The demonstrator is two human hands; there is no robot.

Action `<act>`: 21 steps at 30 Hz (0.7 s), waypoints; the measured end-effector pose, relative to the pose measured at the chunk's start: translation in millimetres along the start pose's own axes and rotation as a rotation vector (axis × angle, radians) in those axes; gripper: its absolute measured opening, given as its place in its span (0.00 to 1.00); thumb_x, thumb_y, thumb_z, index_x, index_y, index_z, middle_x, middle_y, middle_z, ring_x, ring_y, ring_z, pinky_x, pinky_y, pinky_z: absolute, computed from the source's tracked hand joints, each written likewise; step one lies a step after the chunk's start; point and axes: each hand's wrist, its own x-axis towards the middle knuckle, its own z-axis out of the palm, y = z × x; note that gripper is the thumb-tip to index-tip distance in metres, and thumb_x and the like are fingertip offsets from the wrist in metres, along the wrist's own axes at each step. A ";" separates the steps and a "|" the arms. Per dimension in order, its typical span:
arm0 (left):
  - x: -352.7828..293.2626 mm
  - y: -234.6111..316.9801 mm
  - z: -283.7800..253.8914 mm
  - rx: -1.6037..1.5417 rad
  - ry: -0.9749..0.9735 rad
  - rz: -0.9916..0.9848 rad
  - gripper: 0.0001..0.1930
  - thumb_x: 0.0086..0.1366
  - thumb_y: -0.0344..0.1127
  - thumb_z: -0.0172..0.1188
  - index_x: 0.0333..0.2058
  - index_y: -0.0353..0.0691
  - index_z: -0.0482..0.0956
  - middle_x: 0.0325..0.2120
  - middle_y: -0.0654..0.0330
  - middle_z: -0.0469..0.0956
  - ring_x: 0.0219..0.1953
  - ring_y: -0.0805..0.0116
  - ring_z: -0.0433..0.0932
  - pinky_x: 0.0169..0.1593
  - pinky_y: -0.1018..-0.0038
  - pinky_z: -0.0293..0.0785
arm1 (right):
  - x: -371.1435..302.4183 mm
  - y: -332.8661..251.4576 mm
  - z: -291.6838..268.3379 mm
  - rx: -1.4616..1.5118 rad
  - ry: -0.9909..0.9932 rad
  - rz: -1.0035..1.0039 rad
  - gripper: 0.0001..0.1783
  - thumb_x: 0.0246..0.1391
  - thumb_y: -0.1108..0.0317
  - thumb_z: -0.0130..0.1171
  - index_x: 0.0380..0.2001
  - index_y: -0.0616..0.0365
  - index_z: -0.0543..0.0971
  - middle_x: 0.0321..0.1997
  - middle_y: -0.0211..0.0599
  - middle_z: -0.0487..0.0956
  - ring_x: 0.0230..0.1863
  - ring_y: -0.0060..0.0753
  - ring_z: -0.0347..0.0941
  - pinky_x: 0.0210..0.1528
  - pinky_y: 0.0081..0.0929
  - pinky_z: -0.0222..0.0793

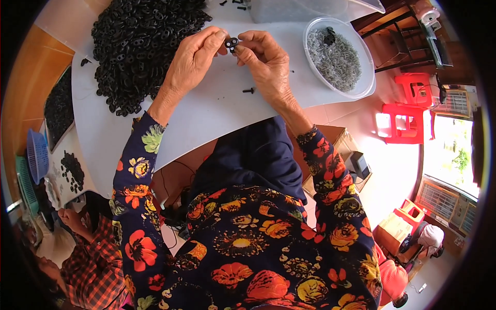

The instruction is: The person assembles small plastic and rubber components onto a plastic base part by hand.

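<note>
Between my two hands, above the pale table (201, 116), is a small black plastic piece with two round holes (232, 44). My left hand (197, 58) pinches it from the left between thumb and fingers. From the other side my right hand (266, 64) grips it, thumb lying against its lower edge. A big heap of similar black two-hole pieces (139, 49) lies left of my left hand. Beneath my right hand a loose black screw-like part (249, 91) rests on the table. Right of that hand stands a round clear tub (366, 82) holding many small clear pieces (336, 62).
A clear plastic bin (294, 11) stands at the far edge, with a few black parts beside it. At lower left a person in a checked shirt (95, 263) sits near baskets (37, 155) and black parts. Red stools (403, 124) and other people are at right.
</note>
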 end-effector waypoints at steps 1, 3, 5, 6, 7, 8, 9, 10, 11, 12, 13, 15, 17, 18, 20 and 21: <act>-3.0 -0.3 0.9 0.010 0.006 -0.048 0.17 0.70 0.44 0.47 0.34 0.35 0.74 0.18 0.62 0.71 0.24 0.78 0.68 0.29 0.79 0.66 | -0.1 1.1 -0.5 0.000 0.001 0.002 0.10 0.55 0.76 0.59 0.41 0.63 0.73 0.31 0.32 0.79 0.32 0.19 0.73 0.35 0.19 0.72; -10.0 2.5 4.1 0.019 -0.009 -0.048 0.16 0.70 0.44 0.47 0.34 0.35 0.74 0.18 0.63 0.71 0.23 0.78 0.67 0.28 0.78 0.65 | -0.2 0.7 0.1 0.016 -0.007 -0.007 0.10 0.55 0.76 0.59 0.41 0.63 0.74 0.31 0.32 0.79 0.31 0.18 0.73 0.35 0.18 0.72; -12.6 4.3 5.1 0.019 -0.032 -0.055 0.15 0.70 0.43 0.48 0.34 0.35 0.74 0.18 0.64 0.71 0.22 0.78 0.66 0.27 0.78 0.66 | -0.9 -1.0 0.8 -0.006 -0.016 -0.005 0.11 0.54 0.76 0.59 0.41 0.63 0.74 0.31 0.32 0.79 0.31 0.18 0.73 0.35 0.18 0.72; -13.7 3.2 5.7 0.020 -0.030 -0.056 0.15 0.70 0.43 0.48 0.34 0.35 0.74 0.18 0.64 0.71 0.22 0.78 0.66 0.27 0.78 0.66 | -1.0 -2.3 1.8 -0.029 -0.023 -0.003 0.11 0.54 0.77 0.58 0.42 0.63 0.74 0.31 0.32 0.79 0.31 0.18 0.73 0.35 0.18 0.72; -15.3 0.8 7.0 -0.018 -0.006 -0.050 0.15 0.70 0.42 0.48 0.34 0.34 0.74 0.18 0.65 0.71 0.22 0.78 0.67 0.28 0.79 0.66 | -1.1 -3.2 2.8 -0.028 -0.025 -0.003 0.11 0.54 0.77 0.58 0.42 0.63 0.74 0.31 0.32 0.79 0.31 0.18 0.73 0.35 0.18 0.72; -15.6 0.5 8.7 -0.058 0.016 -0.044 0.15 0.70 0.41 0.48 0.34 0.34 0.74 0.18 0.65 0.72 0.22 0.78 0.67 0.28 0.79 0.66 | -1.3 -3.6 2.6 -0.038 -0.032 0.005 0.11 0.54 0.77 0.58 0.42 0.63 0.74 0.31 0.32 0.79 0.30 0.17 0.73 0.35 0.18 0.72; -15.6 0.8 8.8 -0.059 0.015 -0.044 0.15 0.70 0.41 0.48 0.34 0.34 0.74 0.18 0.65 0.72 0.22 0.78 0.67 0.28 0.79 0.66 | -1.5 -4.0 2.4 -0.048 -0.039 0.013 0.11 0.54 0.77 0.58 0.42 0.63 0.74 0.31 0.32 0.79 0.30 0.17 0.73 0.35 0.17 0.72; -15.6 1.9 8.4 -0.039 0.023 -0.064 0.14 0.70 0.41 0.48 0.34 0.34 0.74 0.18 0.65 0.72 0.22 0.78 0.67 0.28 0.79 0.67 | -1.6 -4.5 2.0 -0.049 -0.038 0.014 0.11 0.54 0.77 0.58 0.42 0.63 0.74 0.31 0.32 0.79 0.30 0.17 0.73 0.35 0.17 0.72; -16.2 2.6 8.4 -0.018 0.029 -0.085 0.14 0.70 0.40 0.48 0.34 0.33 0.74 0.18 0.65 0.72 0.22 0.78 0.68 0.29 0.79 0.67 | -2.0 -4.3 1.6 -0.063 -0.053 0.015 0.12 0.54 0.77 0.58 0.42 0.63 0.74 0.31 0.32 0.79 0.30 0.17 0.73 0.35 0.17 0.71; -17.2 2.4 9.1 -0.019 0.028 -0.087 0.14 0.70 0.40 0.48 0.34 0.33 0.74 0.18 0.65 0.72 0.22 0.78 0.68 0.29 0.79 0.67 | -2.3 -4.1 1.4 -0.077 -0.067 0.016 0.12 0.53 0.77 0.58 0.42 0.63 0.74 0.31 0.32 0.79 0.30 0.17 0.73 0.35 0.17 0.71; -18.1 2.2 9.9 -0.023 0.047 -0.086 0.14 0.70 0.40 0.48 0.34 0.33 0.74 0.18 0.65 0.71 0.22 0.78 0.67 0.28 0.79 0.67 | -2.5 -3.7 1.8 -0.077 -0.066 0.018 0.12 0.53 0.77 0.58 0.42 0.63 0.74 0.31 0.32 0.79 0.30 0.17 0.73 0.35 0.17 0.71; -18.2 2.5 9.2 -0.027 0.067 -0.086 0.14 0.70 0.40 0.48 0.33 0.34 0.74 0.18 0.65 0.71 0.22 0.78 0.67 0.28 0.79 0.66 | -3.3 -5.4 3.8 -0.038 -0.072 0.038 0.13 0.53 0.77 0.59 0.43 0.63 0.73 0.31 0.32 0.79 0.30 0.17 0.72 0.35 0.17 0.71; -15.9 1.5 7.3 0.021 0.038 -0.082 0.15 0.71 0.40 0.47 0.32 0.34 0.73 0.17 0.66 0.70 0.22 0.78 0.67 0.27 0.79 0.65 | -4.1 -7.6 3.9 -0.058 -0.070 0.038 0.13 0.53 0.77 0.59 0.43 0.64 0.73 0.31 0.32 0.79 0.30 0.17 0.72 0.36 0.17 0.71; -16.5 0.9 8.5 0.021 0.038 -0.084 0.15 0.71 0.40 0.47 0.32 0.34 0.73 0.17 0.66 0.70 0.22 0.78 0.67 0.27 0.79 0.65 | -4.2 -7.9 3.7 -0.078 -0.068 0.037 0.13 0.53 0.77 0.59 0.43 0.64 0.73 0.30 0.32 0.79 0.30 0.17 0.72 0.36 0.17 0.71; -17.8 -0.8 13.4 -0.001 0.066 -0.067 0.15 0.71 0.41 0.47 0.31 0.35 0.73 0.17 0.66 0.69 0.21 0.79 0.66 0.26 0.79 0.64 | -4.0 -7.0 2.9 -0.080 -0.067 0.036 0.13 0.53 0.77 0.58 0.43 0.64 0.73 0.30 0.32 0.79 0.30 0.17 0.72 0.36 0.17 0.71; -18.2 -1.5 14.6 0.000 0.065 -0.067 0.15 0.71 0.41 0.47 0.31 0.35 0.73 0.17 0.66 0.69 0.21 0.79 0.66 0.26 0.79 0.64 | -4.0 -6.9 2.4 -0.082 -0.065 0.036 0.13 0.53 0.77 0.58 0.43 0.64 0.73 0.30 0.32 0.79 0.30 0.17 0.72 0.36 0.17 0.71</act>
